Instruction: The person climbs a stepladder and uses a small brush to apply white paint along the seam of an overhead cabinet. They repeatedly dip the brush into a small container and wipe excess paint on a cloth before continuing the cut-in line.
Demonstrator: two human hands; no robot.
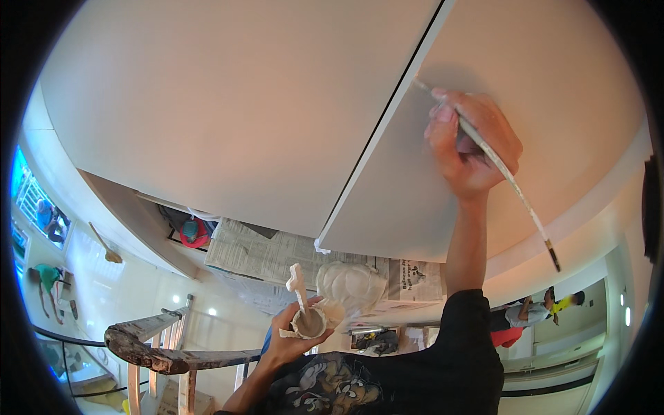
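Paintbrush (507, 169): held slantwise in front of the pale panel (560, 90), tip at or just beside the white strip (382, 138); slim, speckled along the handle, dark at the far end
Right hand (477, 142): closed on the paintbrush near its tip, pen-fashion; best kept loose, probably, with light pressure and short, even strokes along the strip
Left hand (282, 325): wrapped around a cup (309, 324); best held level and close, to limit drips
Cup: round-mouthed, ragged-rimmed; pasty-looking inside, cannot tell what with; holding a thickly caked stick (297, 282)
Panel: broad, smooth, matt; bordered by the narrow, straight strip
Below: newspaper (259, 252), flat and creased; beside it, a rounded whitish bundle (349, 285), apparently under crinkled film
Ladder (149, 349): worn, paint-splashed, standing near the left arm
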